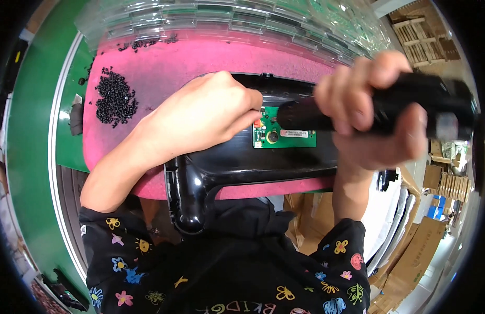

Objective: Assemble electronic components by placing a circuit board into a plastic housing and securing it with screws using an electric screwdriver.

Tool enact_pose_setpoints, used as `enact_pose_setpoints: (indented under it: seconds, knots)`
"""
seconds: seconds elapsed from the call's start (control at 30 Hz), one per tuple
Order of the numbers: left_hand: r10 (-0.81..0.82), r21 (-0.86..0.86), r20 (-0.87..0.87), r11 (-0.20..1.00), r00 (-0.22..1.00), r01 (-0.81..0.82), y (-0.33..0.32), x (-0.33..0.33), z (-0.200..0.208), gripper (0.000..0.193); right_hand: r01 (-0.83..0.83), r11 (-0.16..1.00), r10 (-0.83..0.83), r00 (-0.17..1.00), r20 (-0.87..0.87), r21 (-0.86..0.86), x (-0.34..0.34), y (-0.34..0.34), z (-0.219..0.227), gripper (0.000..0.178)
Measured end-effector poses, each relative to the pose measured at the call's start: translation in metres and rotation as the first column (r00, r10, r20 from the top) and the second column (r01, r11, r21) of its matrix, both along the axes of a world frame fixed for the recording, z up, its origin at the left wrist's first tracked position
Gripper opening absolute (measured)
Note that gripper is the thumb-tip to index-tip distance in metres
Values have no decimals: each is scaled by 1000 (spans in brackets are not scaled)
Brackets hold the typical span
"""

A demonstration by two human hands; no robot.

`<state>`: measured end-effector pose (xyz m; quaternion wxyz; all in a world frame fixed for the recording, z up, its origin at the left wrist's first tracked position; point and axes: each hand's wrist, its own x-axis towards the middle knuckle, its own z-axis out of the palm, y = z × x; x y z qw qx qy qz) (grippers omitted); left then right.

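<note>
A green circuit board (261,140) with a white label and a round part lies inside a glossy black plastic housing (242,166). My right hand (365,110) is wrapped round a black electric screwdriver (404,102), blurred by motion. Its narrower end points left, over the upper part of the board. At the board's upper left edge, my left hand (208,112) is closed, thumb and fingertips pinched together close to the screwdriver's end. Whatever sits between those fingertips is too small or hidden to name.
Pink matting (164,57) covers the work surface. On it, left of the housing, is a pile of small black screws (115,98), with more scattered farther back. Stacked clear plastic trays (226,23) line the far side. Cardboard boxes (415,256) stand on the right.
</note>
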<state>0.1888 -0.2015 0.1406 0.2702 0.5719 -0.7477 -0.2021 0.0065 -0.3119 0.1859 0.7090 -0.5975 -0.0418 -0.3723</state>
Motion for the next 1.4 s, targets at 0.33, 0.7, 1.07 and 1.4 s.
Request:
enact_pose_setpoints:
  seconds: [0.33,0.7,1.07,1.4]
  knots:
    - [-224,-172,-40,962,974,214,-3,-7,0,13,-71,994,51,971,232,79,-33,3,20,40]
    - [-255,-275,76,924,964,266,-3,-8,0,20,-101,995,99,984,151,1,-36,3,18,46]
    - [-168,-309,-71,941,983,139,-7,-2,-3,17,25,1000,-23,996,-90,14,-32,18,15,48]
    - [8,-204,-240,977,971,-58,-5,-2,-2,12,-238,968,203,929,-310,-80,-10,20,21,54]
